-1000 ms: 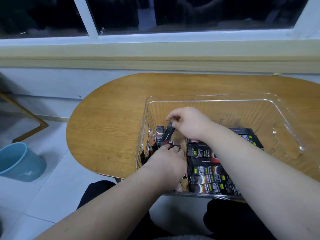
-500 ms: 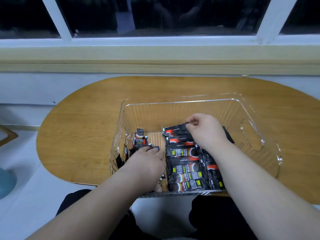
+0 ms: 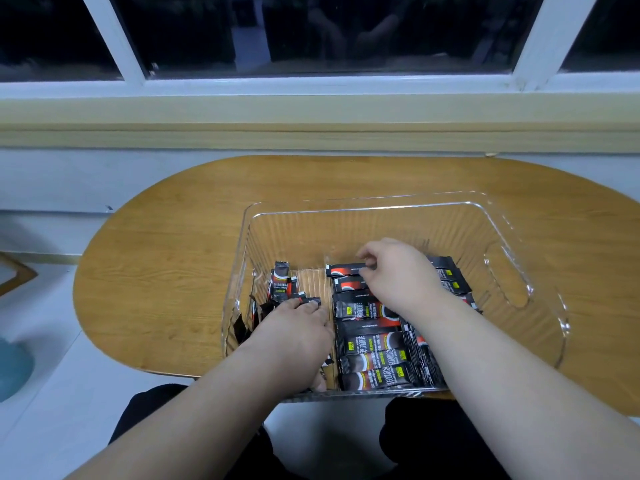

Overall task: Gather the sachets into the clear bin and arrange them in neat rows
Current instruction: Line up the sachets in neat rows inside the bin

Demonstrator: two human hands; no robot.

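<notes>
Inside the clear bin (image 3: pixel 381 198) on the table (image 3: pixel 173 254), right hand (image 3: pixel 398 271) is pinching the far sachet (image 3: pixel 344 270) of the flat row (image 3: pixel 370 344); left hand (image 3: pixel 294 330) is gripping loose sachets (image 3: pixel 280 285) standing by the left wall.

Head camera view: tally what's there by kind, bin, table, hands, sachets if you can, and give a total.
Bin: 1
Table: 1
Hands: 2 (left hand, right hand)
Sachets: overlapping, not countable
Total: 4 without sachets
</notes>
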